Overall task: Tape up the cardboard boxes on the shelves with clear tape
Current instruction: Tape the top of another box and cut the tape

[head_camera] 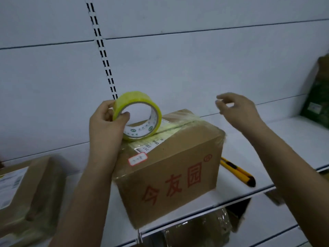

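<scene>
A brown cardboard box with red characters on its front stands on the white shelf, with tape strips across its closed top flaps. My left hand grips a yellowish roll of clear tape and holds it upright on the box's top left corner. My right hand hovers above and to the right of the box, fingers loosely curled, thumb and forefinger close together; it is blurred and I cannot see tape in it.
A yellow and black utility knife lies on the shelf right of the box. Another cardboard box sits at the left. A dark green package leans at the far right. Wrapped boxes show on the shelf below.
</scene>
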